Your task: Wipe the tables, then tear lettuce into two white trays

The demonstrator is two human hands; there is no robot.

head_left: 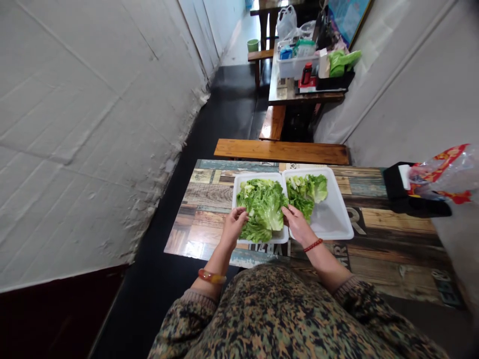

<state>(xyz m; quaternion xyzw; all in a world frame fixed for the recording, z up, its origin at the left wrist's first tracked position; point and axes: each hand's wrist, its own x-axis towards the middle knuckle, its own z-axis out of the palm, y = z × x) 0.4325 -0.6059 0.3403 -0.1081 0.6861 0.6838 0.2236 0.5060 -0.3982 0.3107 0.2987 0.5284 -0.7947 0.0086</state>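
Green lettuce leaves are heaped in the left white plastic tray on the table in front of me. My left hand, with an amber-coloured bangle at the wrist, is at the heap's left edge, its fingers curled closed on a lettuce leaf. At the right edge of the same heap, my right hand pinches a leaf between thumb and fingers. It wears a red beaded bracelet. A second white tray touches the first on its right, with more lettuce in its left part.
The patchwork-wood table has a black holder with a clear and red plastic bag at its right end. Beyond lie a wooden bench and another table with a filled bin. A white wall runs along the left.
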